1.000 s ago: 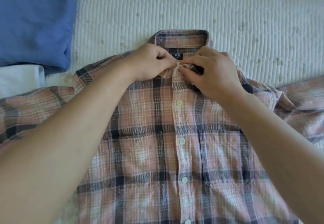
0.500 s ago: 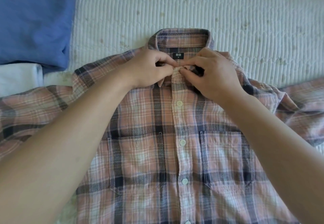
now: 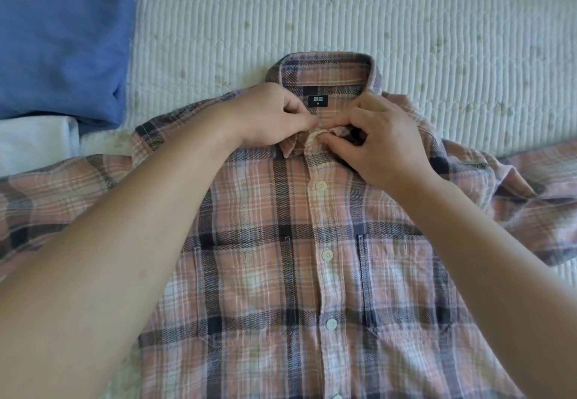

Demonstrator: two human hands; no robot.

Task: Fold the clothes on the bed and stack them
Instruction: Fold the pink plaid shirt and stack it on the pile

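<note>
On the white ribbed bedspread (image 3: 406, 39) lies the pink plaid shirt (image 3: 265, 258), front up; left hand (image 3: 268, 117) and right hand (image 3: 384, 139) pinch its collar (image 3: 324, 70) at the top button, fingers curled.

A white ribbed bedspread (image 3: 343, 17) is covering the bed, speckled here and there with small yellowish spots.
</note>
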